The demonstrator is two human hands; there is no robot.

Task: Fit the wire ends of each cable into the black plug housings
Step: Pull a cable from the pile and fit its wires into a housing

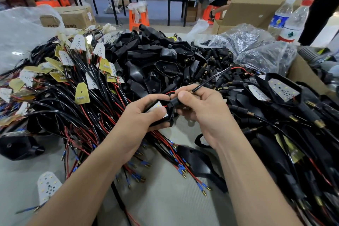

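While both hands work above the desk (165, 198), we count one housing (169, 113) and one cable (211, 80) in them. The loose stock around them lies in heaps too dense to count.

The left hand (145, 113) comes in from the lower left. Its fingers are curled under the housing, and its thumb presses on the white board seated inside. Its grip is closed on the housing. The right hand (200, 108) meets it from the right, thumb on top and fingers curled beneath. Its grip is narrow and pinches the cable right at the housing's neck. From there the cable rises up and to the right over the pile. A thin red wire (169, 92) loops between the two thumbs. We cannot tell how far the wire ends sit inside.

Behind the hands lies a heap of empty housings (161, 57). To the left is a tangle of cables with boards (73, 82), their blue-sleeved tips spilling toward us under the left wrist. To the right are fitted units (284, 97), crowding the right forearm. One loose board (48, 185) lies at the lower left, and one stray housing (18, 147) at the left edge. A clear bag (256, 46) of small parts sits behind on the right. Two bottles (280, 16) stand by an open box (253, 11).
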